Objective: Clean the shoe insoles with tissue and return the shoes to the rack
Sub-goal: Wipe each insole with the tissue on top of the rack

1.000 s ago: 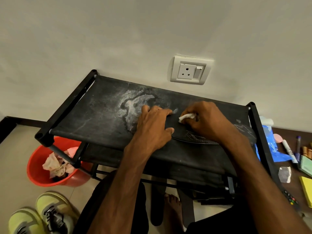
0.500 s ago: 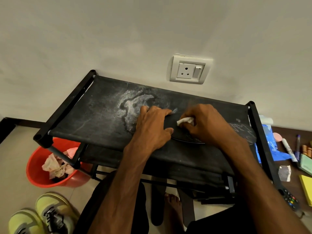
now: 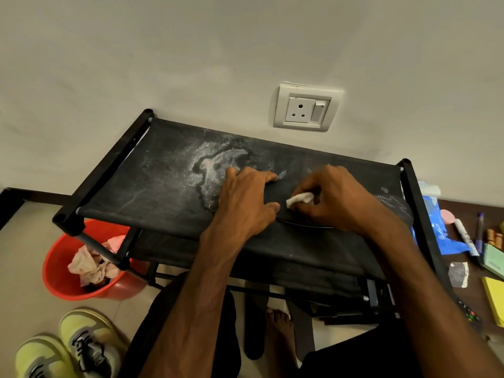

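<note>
1. Wiping looks to be mid-way: your right hand (image 3: 335,200) pinches a small wad of white tissue (image 3: 298,199) and presses it onto the black insole (image 3: 276,193). The insole lies flat on the top shelf of the black fabric shoe rack (image 3: 169,192), centre-right of the frame.
2. Your left hand (image 3: 245,203) holds the insole's left end, fingers over the far edge and thumb at the near edge.
3. Crumpled tissues fill the red bucket (image 3: 62,279) at lower left, so some cleaning is likely done. The yellow-green sneakers (image 3: 81,342) stand on the floor at the bottom left corner, not yet on the rack. This insole is not yet back in a shoe.
4. You have open shelf to the left, over the white dusty stain. The wall is close behind, and markers (image 3: 463,236) and sticky notes lie just past the right rail, so stroke along the shelf.
</note>
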`<state>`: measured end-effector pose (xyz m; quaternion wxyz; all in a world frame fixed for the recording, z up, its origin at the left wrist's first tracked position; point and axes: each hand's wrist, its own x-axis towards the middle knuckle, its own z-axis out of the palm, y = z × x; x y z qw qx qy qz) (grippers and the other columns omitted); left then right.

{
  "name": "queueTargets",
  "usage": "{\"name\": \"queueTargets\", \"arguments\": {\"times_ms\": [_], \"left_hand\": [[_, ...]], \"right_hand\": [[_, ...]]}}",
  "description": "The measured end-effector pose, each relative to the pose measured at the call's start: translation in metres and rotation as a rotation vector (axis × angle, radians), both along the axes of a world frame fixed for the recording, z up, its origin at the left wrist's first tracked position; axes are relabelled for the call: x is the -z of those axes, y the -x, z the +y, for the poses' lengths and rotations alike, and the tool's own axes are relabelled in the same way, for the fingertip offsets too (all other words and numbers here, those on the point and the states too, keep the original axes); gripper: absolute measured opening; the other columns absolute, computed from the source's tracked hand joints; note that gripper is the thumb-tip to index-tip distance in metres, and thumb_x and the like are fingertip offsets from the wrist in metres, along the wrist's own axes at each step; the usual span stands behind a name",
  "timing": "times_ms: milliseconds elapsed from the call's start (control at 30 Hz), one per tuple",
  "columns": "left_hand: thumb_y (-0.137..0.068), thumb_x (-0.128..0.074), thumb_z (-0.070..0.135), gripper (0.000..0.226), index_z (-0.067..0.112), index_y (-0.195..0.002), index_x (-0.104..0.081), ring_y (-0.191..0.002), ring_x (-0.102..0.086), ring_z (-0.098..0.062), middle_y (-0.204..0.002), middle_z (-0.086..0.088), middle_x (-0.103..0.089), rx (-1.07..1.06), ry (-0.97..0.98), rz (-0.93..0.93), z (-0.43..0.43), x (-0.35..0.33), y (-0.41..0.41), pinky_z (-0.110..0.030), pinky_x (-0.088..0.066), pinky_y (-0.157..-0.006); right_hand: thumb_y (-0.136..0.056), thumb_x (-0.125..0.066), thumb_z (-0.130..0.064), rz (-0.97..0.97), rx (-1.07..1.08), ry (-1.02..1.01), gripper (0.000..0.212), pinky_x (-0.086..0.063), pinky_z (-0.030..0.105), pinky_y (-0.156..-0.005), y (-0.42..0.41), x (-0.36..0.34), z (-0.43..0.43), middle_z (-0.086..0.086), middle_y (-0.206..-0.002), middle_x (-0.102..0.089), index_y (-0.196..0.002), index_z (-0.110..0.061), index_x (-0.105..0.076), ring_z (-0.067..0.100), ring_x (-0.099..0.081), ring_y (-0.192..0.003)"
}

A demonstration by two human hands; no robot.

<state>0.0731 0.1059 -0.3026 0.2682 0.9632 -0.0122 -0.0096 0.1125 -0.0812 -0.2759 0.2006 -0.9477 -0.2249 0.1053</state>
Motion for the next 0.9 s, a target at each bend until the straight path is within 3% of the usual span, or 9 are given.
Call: {"name": "queueTargets", "arguments": {"times_ms": [100,167,333,567,767,900], "left_hand": [[-0.086,-0.076,0.038,0.065,0.034,-0.146,-0.051,-0.129,-0.033,-0.024,-0.141,0.003,-0.053,-0.002,0.0,0.006,-0.001,-0.001,0.0,-0.034,-0.034,-0.106],[-0.087,-0.076,0.037,0.065,0.033,-0.147,-0.05,-0.13,-0.033,-0.024,-0.142,0.002,-0.052,-0.007,0.004,0.015,-0.002,-0.003,0.0,-0.035,-0.034,-0.106],[-0.088,-0.075,0.035,0.065,0.033,-0.147,-0.049,-0.131,-0.032,-0.024,-0.142,0.001,-0.052,-0.019,0.007,0.02,-0.003,-0.005,0.001,-0.037,-0.035,-0.107],[-0.086,-0.077,0.035,0.065,0.033,-0.145,-0.052,-0.131,-0.032,-0.024,-0.141,0.002,-0.053,-0.014,0.013,0.004,-0.001,0.0,-0.001,-0.035,-0.034,-0.107],[-0.084,-0.078,0.037,0.065,0.034,-0.144,-0.053,-0.132,-0.034,-0.024,-0.141,0.003,-0.055,-0.015,-0.003,-0.006,0.0,0.005,-0.005,-0.036,-0.035,-0.108],[-0.084,-0.079,0.035,0.064,0.034,-0.143,-0.054,-0.131,-0.034,-0.023,-0.141,0.004,-0.055,-0.014,0.034,-0.013,0.001,0.009,-0.006,-0.034,-0.032,-0.106]], "right_hand": [[-0.073,-0.071,-0.046,0.12,-0.058,-0.01,0.023,-0.061,0.041,-0.071,0.004,-0.007,-0.006,-0.014,-0.085,-0.077,-0.091,-0.036,-0.081,0.008,-0.071,-0.078],[-0.069,-0.069,-0.05,0.1,-0.016,-0.039,0.026,-0.062,0.041,-0.07,0.002,-0.006,-0.007,-0.015,-0.084,-0.076,-0.09,-0.039,-0.081,0.007,-0.071,-0.078],[-0.081,-0.079,-0.034,-0.082,0.118,-0.082,0.011,-0.062,0.043,-0.067,-0.006,0.006,-0.003,-0.012,-0.08,-0.075,-0.092,-0.038,-0.08,0.008,-0.069,-0.072],[-0.065,-0.069,-0.052,0.167,-0.044,-0.026,0.029,-0.063,0.04,-0.07,0.006,-0.007,-0.003,-0.013,-0.087,-0.077,-0.087,-0.036,-0.079,0.007,-0.071,-0.08],[-0.083,-0.075,-0.04,-0.078,0.112,-0.034,0.012,-0.061,0.042,-0.067,-0.002,0.006,0.004,-0.012,-0.078,-0.074,-0.094,-0.038,-0.081,0.009,-0.068,-0.07],[-0.074,-0.071,-0.05,0.14,-0.046,-0.021,0.028,-0.062,0.039,-0.069,0.003,-0.001,0.008,-0.012,-0.084,-0.076,-0.094,-0.033,-0.081,0.007,-0.07,-0.076]]}}
